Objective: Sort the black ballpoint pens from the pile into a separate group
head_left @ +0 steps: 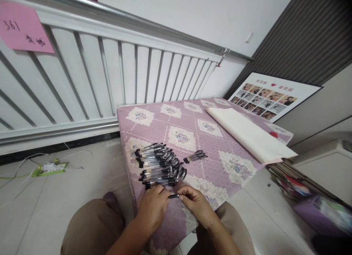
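Close to the table's near edge, a dark pen [173, 196] spans the gap between my two hands. My left hand [154, 203] is closed around one end of it, hiding that part. Thumb and fingertips of my right hand [195, 203] pinch at its other end. Just beyond my left hand lies a pile of clear-barrelled pens [156, 163] with black caps and tips, side by side. A small separate group of several pens [195, 156] rests to the right of the pile.
A purple patterned cloth [181, 136] covers the table. A cream sheet [244, 132] lies on its right side. Behind stands a white radiator [154, 70] with a pink note [23, 28]. A green power strip [51, 169] with cables is on the floor at left.
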A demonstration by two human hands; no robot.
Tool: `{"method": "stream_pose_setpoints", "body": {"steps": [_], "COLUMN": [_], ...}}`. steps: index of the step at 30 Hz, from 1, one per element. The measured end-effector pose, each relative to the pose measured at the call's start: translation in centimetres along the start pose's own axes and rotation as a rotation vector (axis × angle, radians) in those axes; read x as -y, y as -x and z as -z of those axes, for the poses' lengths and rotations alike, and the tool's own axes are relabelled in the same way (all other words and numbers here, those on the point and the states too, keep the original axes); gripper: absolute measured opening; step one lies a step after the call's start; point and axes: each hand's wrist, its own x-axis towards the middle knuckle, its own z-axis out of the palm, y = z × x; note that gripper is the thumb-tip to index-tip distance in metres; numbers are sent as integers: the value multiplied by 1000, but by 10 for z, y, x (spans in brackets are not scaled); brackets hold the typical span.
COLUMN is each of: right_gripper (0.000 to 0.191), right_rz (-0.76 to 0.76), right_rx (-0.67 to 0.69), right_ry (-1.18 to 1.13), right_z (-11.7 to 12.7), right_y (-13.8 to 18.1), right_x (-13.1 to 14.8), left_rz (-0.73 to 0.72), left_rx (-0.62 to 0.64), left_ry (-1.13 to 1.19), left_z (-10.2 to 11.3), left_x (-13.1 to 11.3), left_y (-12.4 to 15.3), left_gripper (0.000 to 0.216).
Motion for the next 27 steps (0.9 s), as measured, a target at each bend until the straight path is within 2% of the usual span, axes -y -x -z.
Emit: {"method": "stream_pose_setpoints", "body": {"steps": [11, 21, 27], "right_gripper": [25, 19, 24], "right_rz": [-21, 54, 113], "right_rx": [14, 39, 25], "right_ry": [-4, 172, 333], "right_z": [0, -2, -6], "right_y": [0, -3, -1], "right_x": [3, 2, 6], "left_rz": [-23, -15, -36], "left_rx": [-21, -55, -87], "left_ry": [56, 42, 50], "left_z": [-3, -4, -10], "left_x": [1, -1, 0], "left_y": [-1, -1, 0], "left_gripper": [22, 20, 20]}}
